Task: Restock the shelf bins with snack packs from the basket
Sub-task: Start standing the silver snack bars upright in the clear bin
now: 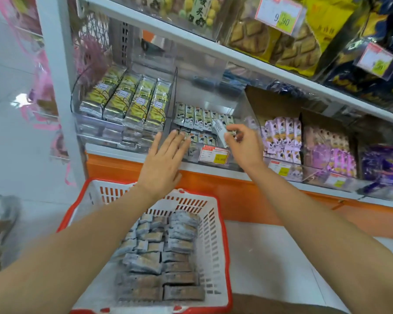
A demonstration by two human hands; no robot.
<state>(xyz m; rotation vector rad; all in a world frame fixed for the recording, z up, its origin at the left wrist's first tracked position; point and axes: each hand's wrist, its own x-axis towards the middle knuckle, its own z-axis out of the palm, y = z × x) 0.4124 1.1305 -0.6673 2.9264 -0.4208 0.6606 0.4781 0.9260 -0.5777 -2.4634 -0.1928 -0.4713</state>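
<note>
Head view: low in the centre, a white basket (pixel 210 234) with a red rim holds grey-and-brown snack packs (pixel 159 257), stacked flat in about three columns. At mid-frame, a clear bin (pixel 241 109) holds small cow-print packs (pixel 199 118), about seven in the back row. The left hand (pixel 161 164) reaches to the bin's front, fingers straight and slightly spread. The right hand (pixel 243 141) pinches one white pack (pixel 219 130) between thumb and fingertips over the bin. To the left, another bin shows four yellow-and-silver packs (pixel 127 98) on top. Purple packs (pixel 281 137) fill the bin to the right. A tag (pixel 281 18) at the upper right reads 9.90. The print on the centre bin's tag (pixel 213 154) is too blurred to read.
</note>
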